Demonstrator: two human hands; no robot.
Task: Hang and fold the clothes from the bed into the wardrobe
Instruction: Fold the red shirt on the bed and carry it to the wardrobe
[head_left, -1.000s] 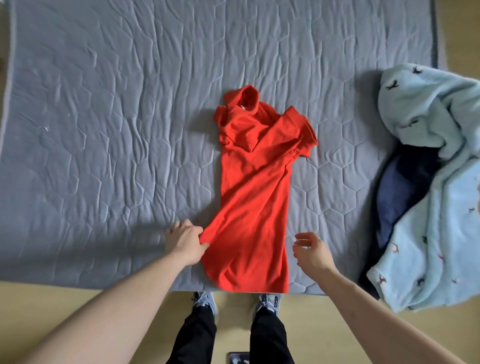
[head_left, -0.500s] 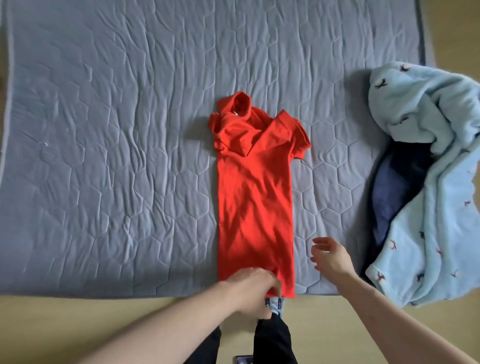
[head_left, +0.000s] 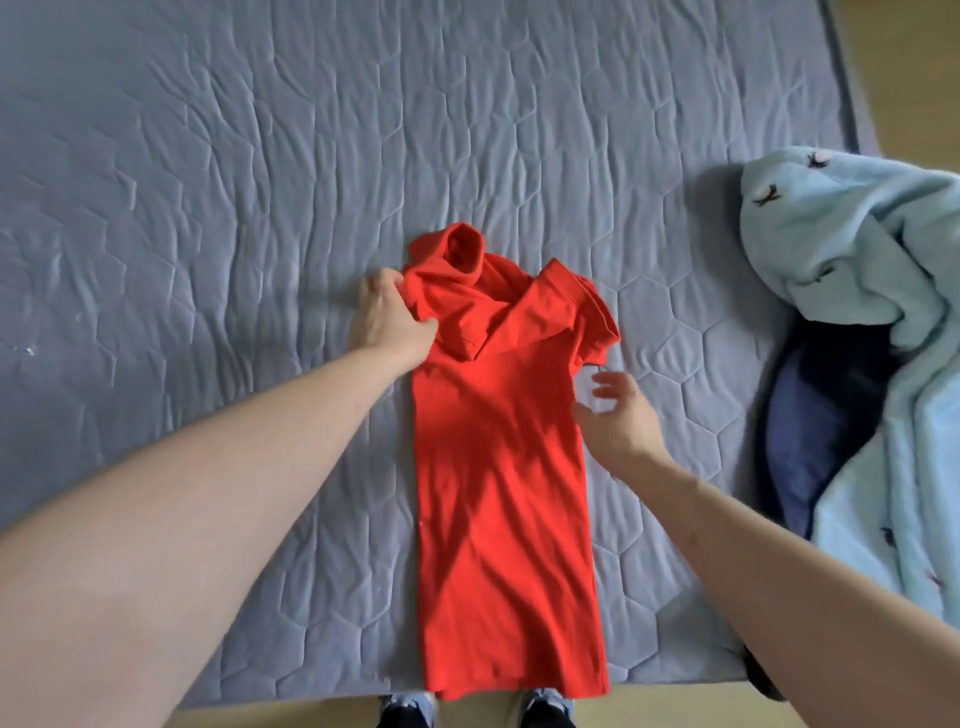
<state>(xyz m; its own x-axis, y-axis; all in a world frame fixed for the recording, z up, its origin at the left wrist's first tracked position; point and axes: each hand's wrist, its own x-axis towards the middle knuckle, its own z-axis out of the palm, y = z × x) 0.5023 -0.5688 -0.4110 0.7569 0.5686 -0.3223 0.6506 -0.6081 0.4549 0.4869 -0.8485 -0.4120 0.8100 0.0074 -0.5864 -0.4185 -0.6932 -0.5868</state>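
A red polo shirt (head_left: 504, 467) lies lengthwise on the grey quilted bed (head_left: 208, 234), folded into a narrow strip with its collar at the far end and its hem at the bed's near edge. My left hand (head_left: 389, 317) grips the shirt's left shoulder beside the collar, thumb on top of the cloth. My right hand (head_left: 618, 415) hovers with spread, relaxed fingers just right of the shirt, below the right sleeve, holding nothing.
A light blue fleece garment (head_left: 857, 270) with small dark prints lies bunched at the bed's right side over a dark blue garment (head_left: 815, 431). The bed's near edge runs along the bottom, with my shoes (head_left: 545, 709) on the tan floor (head_left: 675, 709).
My left hand left the hem and moved up to the shirt's left shoulder. My right hand moved up along the shirt's right side. The camera has come closer to the bed.
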